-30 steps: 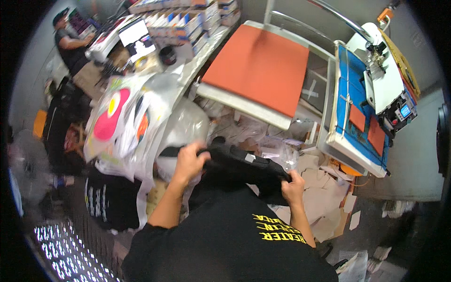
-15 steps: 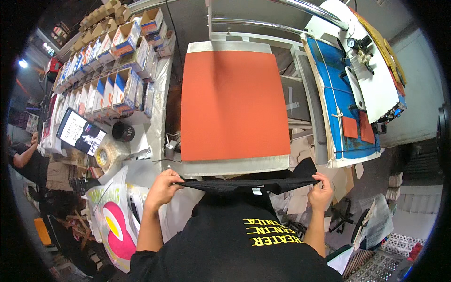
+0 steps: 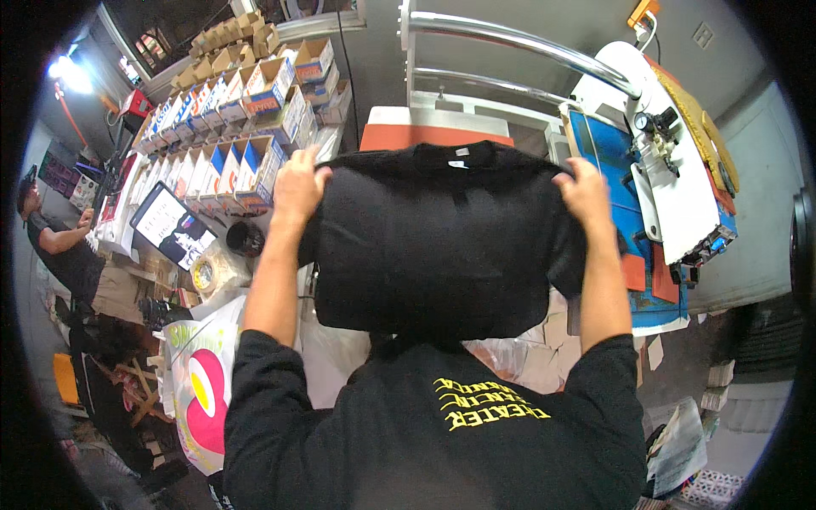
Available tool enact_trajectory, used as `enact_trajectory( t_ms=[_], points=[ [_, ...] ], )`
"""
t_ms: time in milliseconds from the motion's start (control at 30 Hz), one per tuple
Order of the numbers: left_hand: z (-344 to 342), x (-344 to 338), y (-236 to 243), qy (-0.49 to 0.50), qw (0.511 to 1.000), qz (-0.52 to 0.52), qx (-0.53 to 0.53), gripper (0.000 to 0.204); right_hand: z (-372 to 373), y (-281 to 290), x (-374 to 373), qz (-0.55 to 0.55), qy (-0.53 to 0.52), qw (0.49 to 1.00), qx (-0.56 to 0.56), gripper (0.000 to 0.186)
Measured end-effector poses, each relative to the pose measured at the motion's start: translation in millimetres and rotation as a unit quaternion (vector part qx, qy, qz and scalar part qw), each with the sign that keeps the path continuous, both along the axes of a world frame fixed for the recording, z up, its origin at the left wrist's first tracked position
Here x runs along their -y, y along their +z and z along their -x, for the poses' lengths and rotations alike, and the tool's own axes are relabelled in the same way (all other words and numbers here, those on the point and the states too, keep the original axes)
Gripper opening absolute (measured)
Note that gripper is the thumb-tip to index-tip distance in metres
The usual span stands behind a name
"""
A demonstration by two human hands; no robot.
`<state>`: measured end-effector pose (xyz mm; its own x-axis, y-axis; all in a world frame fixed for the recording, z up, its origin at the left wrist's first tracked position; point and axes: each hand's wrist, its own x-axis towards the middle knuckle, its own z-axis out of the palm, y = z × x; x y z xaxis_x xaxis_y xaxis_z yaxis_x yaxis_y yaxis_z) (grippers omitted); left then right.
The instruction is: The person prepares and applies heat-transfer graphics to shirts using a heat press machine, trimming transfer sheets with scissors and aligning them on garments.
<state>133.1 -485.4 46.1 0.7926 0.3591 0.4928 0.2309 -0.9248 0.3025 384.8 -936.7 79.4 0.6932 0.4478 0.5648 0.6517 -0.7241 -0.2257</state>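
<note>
A black T-shirt hangs stretched out between my hands, its collar with a small pale label at the top. My left hand grips one shoulder of the shirt, and my right hand grips the other. Behind the shirt lies a flat orange-red pad on a pale press bed. The raised shirt hides most of the pad. My fingertips are partly hidden by the cloth, and the right hand is slightly blurred.
At left stand rows of open cardboard boxes, a tablet, a tape roll and a dark cup. A heat press with a white head and blue bed is at right. A person sits far left.
Both my hands have risen and moved forward with the T-shirt. The shirt now hangs open in front of the orange-red pad, covering most of it.
</note>
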Motion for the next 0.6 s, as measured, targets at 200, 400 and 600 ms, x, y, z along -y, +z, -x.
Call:
enact_trajectory(
  t_ms=[200,400,600],
  points=[
    [86,14,-99,0.026,0.898,0.358,-0.255,0.047,111,-135,44,-0.148,-0.131,0.936,-0.292,0.039],
    [90,42,-204,0.139,0.573,0.800,-0.114,0.068,159,-219,53,-0.502,-0.047,0.470,-0.725,0.069],
    [70,23,-234,0.104,0.630,0.752,0.165,0.043,112,-227,69,-0.515,-0.087,0.666,-0.533,0.025]
  ],
)
